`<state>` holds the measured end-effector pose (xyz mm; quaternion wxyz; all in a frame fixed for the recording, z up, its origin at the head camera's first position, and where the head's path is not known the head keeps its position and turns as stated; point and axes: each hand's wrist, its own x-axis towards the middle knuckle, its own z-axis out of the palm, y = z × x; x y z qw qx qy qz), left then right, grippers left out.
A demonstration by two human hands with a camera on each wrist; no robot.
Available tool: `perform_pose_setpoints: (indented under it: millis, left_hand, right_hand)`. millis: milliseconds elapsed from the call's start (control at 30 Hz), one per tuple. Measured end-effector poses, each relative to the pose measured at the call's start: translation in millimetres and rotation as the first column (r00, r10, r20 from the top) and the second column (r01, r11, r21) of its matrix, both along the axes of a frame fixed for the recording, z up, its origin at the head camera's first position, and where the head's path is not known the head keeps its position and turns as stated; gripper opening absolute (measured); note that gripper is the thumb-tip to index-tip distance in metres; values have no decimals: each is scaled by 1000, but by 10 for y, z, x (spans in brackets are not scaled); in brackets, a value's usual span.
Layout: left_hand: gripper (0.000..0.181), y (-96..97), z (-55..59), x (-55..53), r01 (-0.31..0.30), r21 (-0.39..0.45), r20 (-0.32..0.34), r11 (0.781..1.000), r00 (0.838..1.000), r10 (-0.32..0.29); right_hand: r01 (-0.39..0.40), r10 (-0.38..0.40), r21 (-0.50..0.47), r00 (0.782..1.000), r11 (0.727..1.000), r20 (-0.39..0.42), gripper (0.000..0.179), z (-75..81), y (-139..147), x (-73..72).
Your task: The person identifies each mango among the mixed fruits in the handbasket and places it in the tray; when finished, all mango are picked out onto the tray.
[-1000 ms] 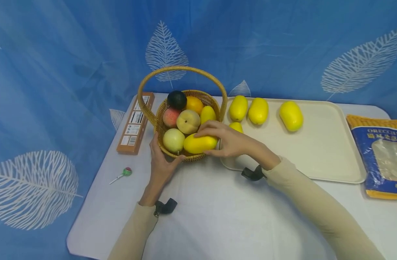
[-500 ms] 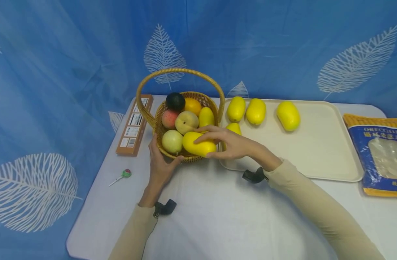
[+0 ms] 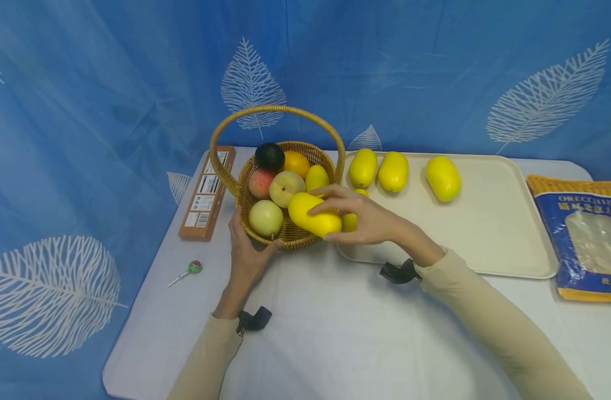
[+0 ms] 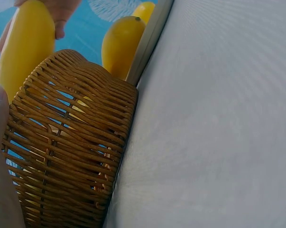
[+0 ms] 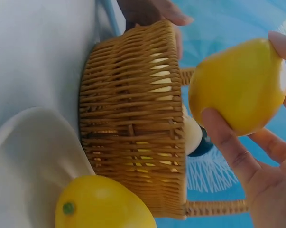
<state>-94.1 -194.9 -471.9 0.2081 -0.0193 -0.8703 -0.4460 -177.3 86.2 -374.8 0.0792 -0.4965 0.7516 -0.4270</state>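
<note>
Taking in, behind everything, a blue curtain [image 3: 410, 72] printed with white leaves, then a white table [image 3: 365, 333], then a cream tray [image 3: 500, 233] toward the table's right. Steadying a tall-handled wicker basket [image 5: 133, 104], left of the tray, with the left hand [image 3: 248, 258], thumb and fingers apart and curved round the outer wall. Passing, at the tray's right side, to a blue-and-yellow bag [image 3: 585, 244] with a clear window, and, left of the basket, to a long brown box [image 3: 204, 194]. Gripping a large yellow fruit [image 5: 237, 85] in the right hand [image 3: 367, 222], pinched between thumb and fingers and tilted over the basket's front right rim; unable to tell whether touching the weave. Seeing three similar yellow fruits [image 3: 392, 171] along the back of the tray, with more yellow partly hidden behind the right hand. Finding in the basket a pale green fruit [image 3: 266, 218], a cream-coloured fruit [image 3: 287, 188], a reddish fruit [image 3: 260, 183], a dark fruit [image 3: 270, 156], an orange fruit [image 3: 297, 164] and a small yellow fruit [image 3: 316, 178]. Noting, on the table's left, a green-and-pink lollipop [image 3: 195, 267] with a white stick.
</note>
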Motion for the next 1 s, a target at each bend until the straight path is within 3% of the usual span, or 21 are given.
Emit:
perform_pose_setpoints:
  millis: [233, 467, 767, 1000]
  left_hand:
    - [124, 3, 7, 2, 3, 12, 5, 1000, 1000, -3]
    - [122, -1, -7, 16, 12, 23, 20, 1000, 1000, -13]
    - [120, -4, -3, 11, 22, 29, -5, 999, 1000, -22]
    - [122, 5, 8, 20, 17, 30, 1, 999, 1000, -17]
  right_hand:
    - [121, -121, -25, 993, 992, -2, 48, 68, 248, 47]
    - [209, -209, -56, 978, 976, 14, 51, 19, 534, 108]
    - [389, -386, -86, 921, 917, 52, 57, -15, 1061, 158]
    - [455, -454, -73, 891, 888, 24, 58, -83, 1345, 135]
